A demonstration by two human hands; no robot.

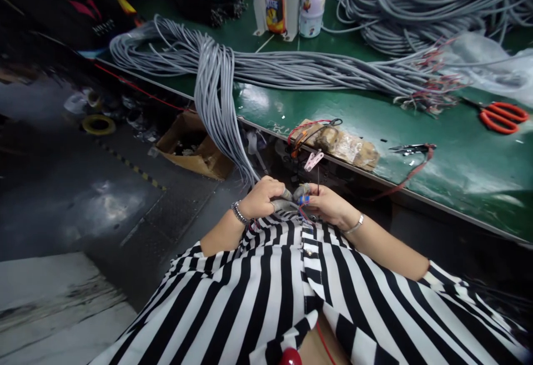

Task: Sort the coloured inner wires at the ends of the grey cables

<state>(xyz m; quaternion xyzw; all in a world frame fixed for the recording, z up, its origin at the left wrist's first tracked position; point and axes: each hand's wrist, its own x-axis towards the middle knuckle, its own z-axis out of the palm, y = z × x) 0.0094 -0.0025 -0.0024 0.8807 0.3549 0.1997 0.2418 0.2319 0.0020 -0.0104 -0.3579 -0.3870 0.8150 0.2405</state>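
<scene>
Close in front of the striped shirt, my left hand (263,197) is closed on the end of a grey cable (287,205). Facing it, my right hand (328,205) pinches a small blue piece (304,200), with thin red and blue wires (303,213) just below it. Exactly what the blue piece is cannot be made out. Greyish coverings wrap some fingertips of both hands. A bundle of grey cables (216,93) hangs over the table edge, its lower ends coming down beside my left hand.
The green table (266,107) carries a long cable bundle (316,71), orange-handled scissors (503,116), small snips (410,148) and a taped block (347,146) at its edge. Large cable coils (416,4) and a bottle (313,4) stand behind. A cardboard box (195,154) is below left.
</scene>
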